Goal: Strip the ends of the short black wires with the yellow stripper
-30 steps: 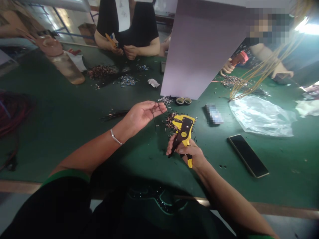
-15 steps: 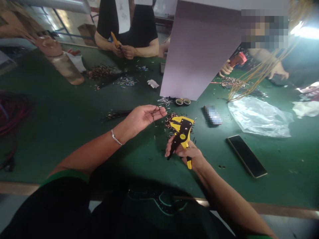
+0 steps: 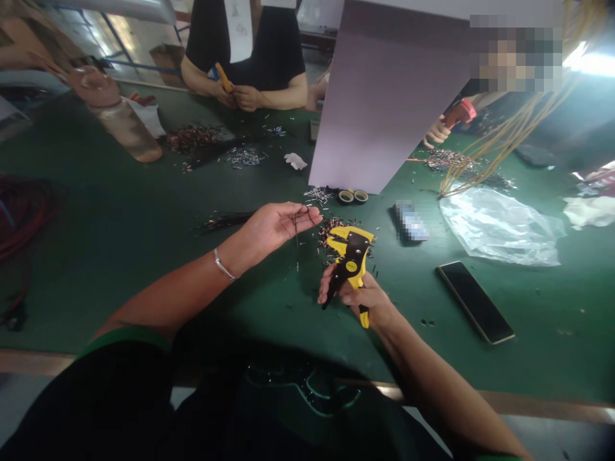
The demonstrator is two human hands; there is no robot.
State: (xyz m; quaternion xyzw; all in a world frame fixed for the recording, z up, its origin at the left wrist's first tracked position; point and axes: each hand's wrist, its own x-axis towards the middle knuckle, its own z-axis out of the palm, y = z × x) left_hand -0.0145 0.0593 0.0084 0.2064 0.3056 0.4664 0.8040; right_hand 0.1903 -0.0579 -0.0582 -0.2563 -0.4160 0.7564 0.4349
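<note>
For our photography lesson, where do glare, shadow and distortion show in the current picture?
In the head view, the lamp glares white at upper right; dark shadow lies on the near side of the table; the bottle at left looks stretched and soft; the yellow pliers look clearer.

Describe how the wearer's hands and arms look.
The left hand and right hand are ungloved. A thin silvery bracelet circles the left wrist; none shows on the right. The left sleeve is short and dark with a green band at its edge; the right sleeve shows green too.
</note>
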